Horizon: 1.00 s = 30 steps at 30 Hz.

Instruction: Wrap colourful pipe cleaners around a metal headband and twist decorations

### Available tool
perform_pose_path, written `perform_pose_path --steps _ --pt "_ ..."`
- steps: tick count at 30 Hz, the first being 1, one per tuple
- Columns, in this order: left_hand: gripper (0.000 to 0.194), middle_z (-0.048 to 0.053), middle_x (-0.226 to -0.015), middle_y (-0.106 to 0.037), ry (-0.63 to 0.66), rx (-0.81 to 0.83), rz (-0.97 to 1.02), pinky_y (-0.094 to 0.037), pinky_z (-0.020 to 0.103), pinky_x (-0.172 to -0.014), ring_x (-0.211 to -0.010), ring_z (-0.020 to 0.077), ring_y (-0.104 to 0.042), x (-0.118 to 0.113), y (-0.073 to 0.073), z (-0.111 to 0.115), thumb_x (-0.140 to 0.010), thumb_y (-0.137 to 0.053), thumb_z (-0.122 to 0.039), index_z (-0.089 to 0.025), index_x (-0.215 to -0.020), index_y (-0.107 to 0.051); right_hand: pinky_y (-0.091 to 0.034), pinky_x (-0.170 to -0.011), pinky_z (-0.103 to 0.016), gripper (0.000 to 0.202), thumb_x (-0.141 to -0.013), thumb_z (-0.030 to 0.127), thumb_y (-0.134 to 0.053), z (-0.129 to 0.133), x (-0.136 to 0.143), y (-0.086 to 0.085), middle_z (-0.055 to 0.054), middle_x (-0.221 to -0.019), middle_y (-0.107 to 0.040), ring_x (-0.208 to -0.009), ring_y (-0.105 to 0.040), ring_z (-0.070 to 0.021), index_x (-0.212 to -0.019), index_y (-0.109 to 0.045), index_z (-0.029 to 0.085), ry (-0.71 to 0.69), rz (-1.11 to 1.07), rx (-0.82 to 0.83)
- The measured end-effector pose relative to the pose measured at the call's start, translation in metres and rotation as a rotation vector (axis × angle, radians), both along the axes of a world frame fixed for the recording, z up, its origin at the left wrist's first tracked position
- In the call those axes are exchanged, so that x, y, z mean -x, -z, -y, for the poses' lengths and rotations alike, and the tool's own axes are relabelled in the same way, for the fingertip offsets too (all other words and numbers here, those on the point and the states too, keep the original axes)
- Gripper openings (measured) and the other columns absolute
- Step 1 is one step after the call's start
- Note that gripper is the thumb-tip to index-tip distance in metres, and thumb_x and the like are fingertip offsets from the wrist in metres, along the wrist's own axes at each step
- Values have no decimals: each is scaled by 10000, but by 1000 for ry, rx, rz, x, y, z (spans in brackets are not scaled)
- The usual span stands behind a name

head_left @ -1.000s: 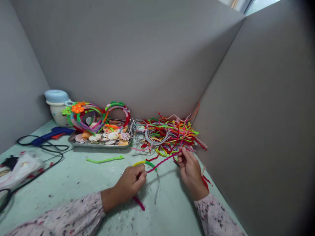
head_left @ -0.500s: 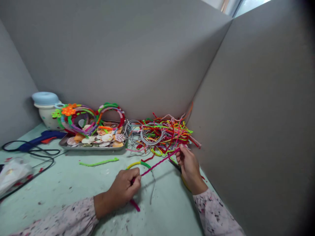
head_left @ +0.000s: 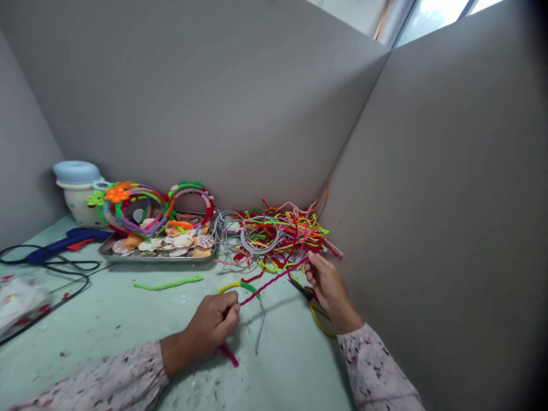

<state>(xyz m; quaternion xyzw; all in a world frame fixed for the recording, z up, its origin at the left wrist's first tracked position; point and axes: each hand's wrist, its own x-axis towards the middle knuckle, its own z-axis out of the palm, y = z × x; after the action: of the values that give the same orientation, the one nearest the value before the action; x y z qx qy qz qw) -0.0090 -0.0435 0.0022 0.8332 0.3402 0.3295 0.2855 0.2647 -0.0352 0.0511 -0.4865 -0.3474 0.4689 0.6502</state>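
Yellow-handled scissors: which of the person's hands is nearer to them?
Right. The right hand is close by the scissors, overlapping them in view; the left hand is farther off, to their left.

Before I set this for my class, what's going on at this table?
The person's left hand holds a magenta strand in a closed grip; the right hand pinches it farther along, nearly straight between them. A yellow-and-green arc shows just beyond the left hand. Scissors lie near the right hand, a colorful tangle of strands behind.
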Motion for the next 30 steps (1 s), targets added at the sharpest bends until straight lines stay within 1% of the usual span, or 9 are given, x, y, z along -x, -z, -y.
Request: perform_pose_path --steps 4,9,12,14,16,20,24,28,30 --pt "281 -51 -567 -290 -40 10 18 -230 245 -539 -524 100 -314 0 -1 0 -875 -352 -268 -206 -618 -257 -311 -417 -159 313 -668 399 -798 -1 -4 2 50 -562 -537 -471 -439 -58 -699 -600 158 13 92 -31" --pt "279 -51 -565 -288 -88 8 43 -229 242 -535 -525 98 -308 -1 -2 0 -859 -369 -263 -206 -610 -256 -338 -459 -193 313 -743 455 -716 -1 -21 6 31 -590 -574 -499 -470 -85 -687 -613 165 -10 262 -57" --pt "267 -51 -560 -290 -69 8 27 -227 243 -535 -520 97 -309 -3 -1 0 -844 -378 -248 -203 -608 -261 -393 -529 -237 300 -771 457 -667 -8 -26 -4 4 -600 -614 -558 -518 -133 -705 -674 164 42 558 -67" --pt "264 -52 -557 -290 -53 10 15 -225 245 -536 -518 97 -312 -3 0 0 -838 -384 -242 -202 -608 -261 -454 -671 -285 210 -756 382 -681 -21 -21 -18 -19 -768 -694 -714 -589 -177 -835 -724 191 112 785 -163" --pt "262 -52 -556 -293 -42 8 7 -226 245 -540 -519 97 -318 -3 1 -1 -834 -392 -238 -201 -610 -263 -462 -819 -332 216 -812 331 -622 -44 -8 -35 -51 -969 -714 -892 -619 -207 -959 -725 210 78 1016 -272" --pt "261 -55 -553 -284 -17 27 -8 -225 242 -538 -516 96 -312 -3 5 -3 -840 -395 -235 -200 -616 -266 -364 -1029 -380 363 -888 284 -550 -103 27 -51 -119 -1235 -633 -1163 -534 -238 -1220 -625 159 -21 1497 -427" --pt "260 -52 -561 -292 -9 50 -10 -224 244 -538 -525 97 -304 -3 8 -4 -850 -389 -231 -199 -622 -267 -338 -1050 -398 502 -901 334 -557 -137 45 -36 -157 -1383 -517 -1276 -444 -269 -1352 -504 121 -125 1799 -270" --pt "266 -50 -562 -297 -8 76 -20 -221 248 -539 -525 99 -312 -5 7 -5 -854 -401 -237 -197 -623 -276 -357 -1014 -425 393 -900 372 -563 -124 37 -14 -123 -1190 -655 -1134 -560 -270 -1244 -602 188 -213 1844 -233" --pt "263 -48 -566 -308 -12 79 -26 -224 249 -544 -531 101 -325 -6 7 -4 -856 -405 -238 -196 -626 -284 -340 -1026 -429 428 -902 380 -561 -110 29 -5 -119 -1204 -645 -1150 -549 -264 -1292 -563 203 -224 1860 -228"
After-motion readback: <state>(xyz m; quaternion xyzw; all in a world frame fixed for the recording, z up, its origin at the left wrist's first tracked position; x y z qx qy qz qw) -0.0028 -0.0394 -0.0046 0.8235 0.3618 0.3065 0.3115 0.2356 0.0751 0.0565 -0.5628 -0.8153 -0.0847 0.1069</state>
